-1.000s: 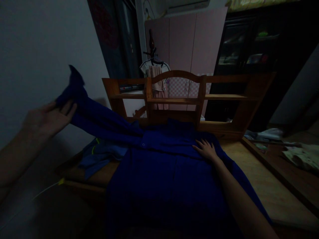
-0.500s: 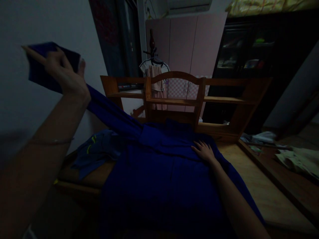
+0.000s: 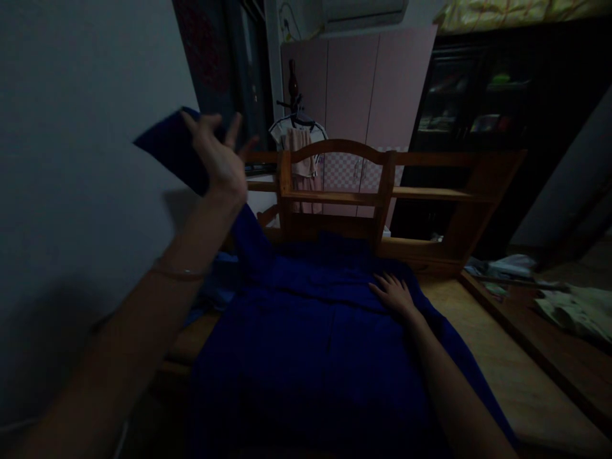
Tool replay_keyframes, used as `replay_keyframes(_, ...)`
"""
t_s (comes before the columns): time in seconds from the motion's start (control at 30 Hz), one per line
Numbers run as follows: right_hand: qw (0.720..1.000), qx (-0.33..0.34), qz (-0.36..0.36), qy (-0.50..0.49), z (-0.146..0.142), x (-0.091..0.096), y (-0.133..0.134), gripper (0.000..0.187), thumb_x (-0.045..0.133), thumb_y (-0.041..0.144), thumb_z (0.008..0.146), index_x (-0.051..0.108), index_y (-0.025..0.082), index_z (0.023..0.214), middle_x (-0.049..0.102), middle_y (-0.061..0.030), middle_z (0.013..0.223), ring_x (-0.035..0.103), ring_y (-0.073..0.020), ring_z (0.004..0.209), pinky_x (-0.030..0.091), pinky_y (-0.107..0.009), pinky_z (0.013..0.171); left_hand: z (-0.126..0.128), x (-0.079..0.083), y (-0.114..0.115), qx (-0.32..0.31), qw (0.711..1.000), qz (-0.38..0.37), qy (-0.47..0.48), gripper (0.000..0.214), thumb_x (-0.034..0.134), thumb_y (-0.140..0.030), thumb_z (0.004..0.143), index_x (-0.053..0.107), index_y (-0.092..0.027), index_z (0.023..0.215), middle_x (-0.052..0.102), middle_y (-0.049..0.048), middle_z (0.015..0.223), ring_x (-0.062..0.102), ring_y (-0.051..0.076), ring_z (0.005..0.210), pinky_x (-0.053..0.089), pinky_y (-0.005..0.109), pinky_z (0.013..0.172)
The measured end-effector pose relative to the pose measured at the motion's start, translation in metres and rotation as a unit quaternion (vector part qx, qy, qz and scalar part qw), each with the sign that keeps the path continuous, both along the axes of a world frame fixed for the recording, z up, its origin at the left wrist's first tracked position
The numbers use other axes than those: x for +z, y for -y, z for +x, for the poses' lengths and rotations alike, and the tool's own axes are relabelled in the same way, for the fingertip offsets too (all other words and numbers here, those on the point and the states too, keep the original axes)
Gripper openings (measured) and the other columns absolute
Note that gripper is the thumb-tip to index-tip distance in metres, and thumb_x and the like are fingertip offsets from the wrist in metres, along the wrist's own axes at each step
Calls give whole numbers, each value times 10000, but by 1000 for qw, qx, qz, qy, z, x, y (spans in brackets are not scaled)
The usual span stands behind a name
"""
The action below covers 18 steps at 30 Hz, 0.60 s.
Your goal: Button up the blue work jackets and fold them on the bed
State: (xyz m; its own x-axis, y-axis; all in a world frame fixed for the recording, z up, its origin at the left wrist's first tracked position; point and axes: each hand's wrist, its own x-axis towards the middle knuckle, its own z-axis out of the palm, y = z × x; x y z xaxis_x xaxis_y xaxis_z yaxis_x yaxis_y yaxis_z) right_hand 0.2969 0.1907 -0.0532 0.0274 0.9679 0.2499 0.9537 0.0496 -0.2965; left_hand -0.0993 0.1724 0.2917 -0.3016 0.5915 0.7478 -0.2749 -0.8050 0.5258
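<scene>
A dark blue shirt (image 3: pixel 306 338) lies spread on a wooden bed platform (image 3: pixel 516 376). My left hand (image 3: pixel 220 159) is raised high at the left and holds the end of the shirt's blue sleeve (image 3: pixel 169 146), its fingers partly spread while the cloth rests between thumb and palm. The sleeve runs down from it to the shirt's shoulder. My right hand (image 3: pixel 394 294) lies flat, fingers apart, on the shirt's upper right part near the collar.
A wooden headboard with shelves (image 3: pixel 363 191) stands behind the shirt. Another bluish garment (image 3: pixel 217 284) lies at the left edge. Pink wardrobe (image 3: pixel 363 89) and a coat stand with clothes (image 3: pixel 296 134) are behind. Papers or cloth (image 3: pixel 568 306) lie at right.
My left hand swung the sleeve from low left, up high, then rightward toward the middle. The right hand stayed pressed on the shirt.
</scene>
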Motion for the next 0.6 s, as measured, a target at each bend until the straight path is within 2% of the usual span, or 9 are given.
replay_keyframes(0.1, 988, 18, 43, -146, 0, 13, 2, 612, 482, 649, 798, 560, 242, 1250, 450, -78, 1384, 284, -299, 1340, 85, -510, 1116, 86, -42, 26, -139, 990, 18, 23, 640, 210, -245, 958, -247, -381, 1384, 264, -27, 1470, 496, 131, 1193, 483, 325, 900)
replay_keyframes(0.2, 944, 39, 47, -324, 8, 36, 7, 646, 361, 692, 829, 599, 207, 1183, 593, -98, 1221, 472, -285, 1213, 286, -452, 1071, 167, -104, 57, -250, 967, -39, -19, 749, 399, -277, 922, -145, -366, 1428, 419, 29, 1394, 532, 182, 1164, 516, 307, 842)
replay_keyframes(0.27, 875, 76, -19, -477, 20, 51, 12, 754, 229, 750, 823, 569, 197, 1208, 647, -117, 1114, 572, -291, 1091, 420, -452, 967, 211, -155, 71, -324, 936, -118, -68, 877, 506, -289, 874, -173, -333, 1428, 545, 84, 1271, 606, 194, 1055, 542, 312, 784)
replay_keyframes(0.3, 824, 95, -61, -556, 26, 58, 16, 817, 187, 787, 797, 551, 189, 1219, 661, -132, 1066, 604, -300, 1031, 463, -465, 911, 228, -181, 74, -366, 906, -179, -113, 940, 532, -302, 858, -229, -324, 1409, 579, 105, 1225, 641, 200, 983, 557, 322, 735)
replay_keyframes(0.33, 772, 109, -101, -618, 33, 63, 20, 876, 160, 822, 764, 531, 180, 1230, 668, -145, 1030, 625, -309, 981, 491, -478, 859, 241, -206, 74, -379, 879, -244, -154, 1001, 550, -313, 842, -292, -311, 1382, 604, 126, 1184, 670, 204, 890, 566, 323, 659)
replay_keyframes(0.4, 705, 120, -162, -680, 43, 70, 28, 933, 157, 860, 719, 481, 176, 1263, 665, -158, 1006, 645, -311, 928, 521, -480, 789, 254, -247, 66, -333, 827, -376, -252, 1087, 586, -293, 803, -352, -267, 1352, 637, 158, 1115, 688, 206, 746, 551, 298, 537)
replay_keyframes(0.47, 677, 120, -192, -700, 46, 74, 35, 861, 247, 832, 743, 423, 202, 1304, 653, -150, 1037, 649, -287, 933, 529, -453, 785, 247, -269, 48, -252, 816, -414, -317, 1027, 563, -270, 799, -267, -233, 1404, 643, 171, 1107, 689, 198, 727, 531, 261, 506)
replay_keyframes(0.53, 672, 116, -199, -703, 44, 74, 37, 733, 375, 746, 792, 361, 255, 1337, 634, -127, 1091, 645, -254, 962, 526, -424, 814, 224, -271, 24, -189, 834, -348, -385, 804, 517, -278, 817, 52, -239, 1472, 663, 137, 1086, 688, 180, 730, 522, 239, 524)
replay_keyframes(0.6, 691, 77, -201, -690, 38, 71, 34, 676, 485, 670, 799, 349, 275, 1329, 632, -110, 1077, 653, -234, 937, 540, -395, 801, 190, -258, -5, -139, 818, -278, -485, 485, 424, -321, 866, 441, -219, 1341, 715, 90, 914, 683, 167, 699, 521, 243, 579)
